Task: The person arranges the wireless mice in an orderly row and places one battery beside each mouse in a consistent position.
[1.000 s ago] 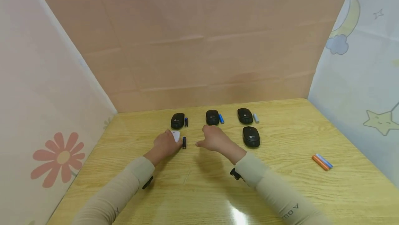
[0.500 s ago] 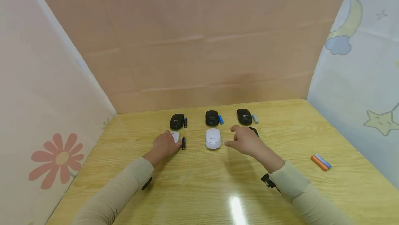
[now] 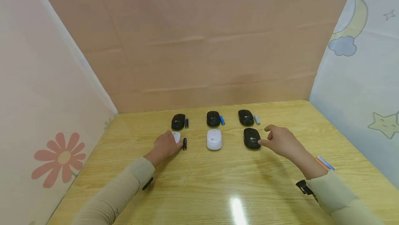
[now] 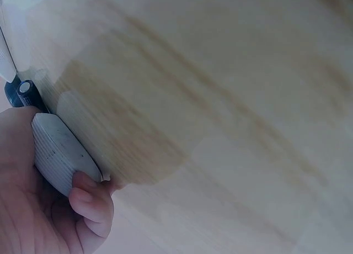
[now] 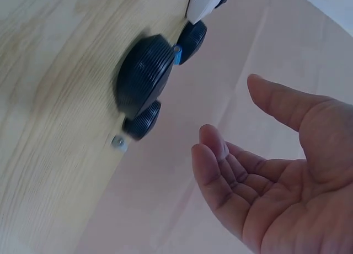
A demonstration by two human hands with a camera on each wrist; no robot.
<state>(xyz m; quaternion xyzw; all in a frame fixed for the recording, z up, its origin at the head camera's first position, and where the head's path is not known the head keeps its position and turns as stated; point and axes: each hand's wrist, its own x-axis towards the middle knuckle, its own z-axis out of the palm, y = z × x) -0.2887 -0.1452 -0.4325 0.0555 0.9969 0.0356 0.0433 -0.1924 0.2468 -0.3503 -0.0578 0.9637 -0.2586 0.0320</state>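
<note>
In the head view my left hand (image 3: 165,144) grips a white computer mouse (image 3: 176,136) on the wooden table, hiding most of it. The left wrist view shows fingers and thumb around the sides of that mouse (image 4: 63,149). A dark battery (image 3: 185,144) lies just right of it. My right hand (image 3: 282,142) hovers by the right side of a black mouse (image 3: 251,138), holding nothing. Its thumb and fingers (image 5: 212,174) are spread apart in the right wrist view. Between the hands a second white mouse (image 3: 214,139) stands on the table.
Along the back stand three black mice: left (image 3: 178,122), middle (image 3: 213,118) and right (image 3: 246,117). Beside them lie a dark battery (image 3: 186,123), a blue battery (image 3: 222,120) and a pale battery (image 3: 257,119). Batteries (image 3: 325,162) at the right are partly behind my right wrist.
My right hand has moved right, from over the middle white mouse, past the front black mouse, to its right side. That white mouse has come into view. The left hand has stayed put.
</note>
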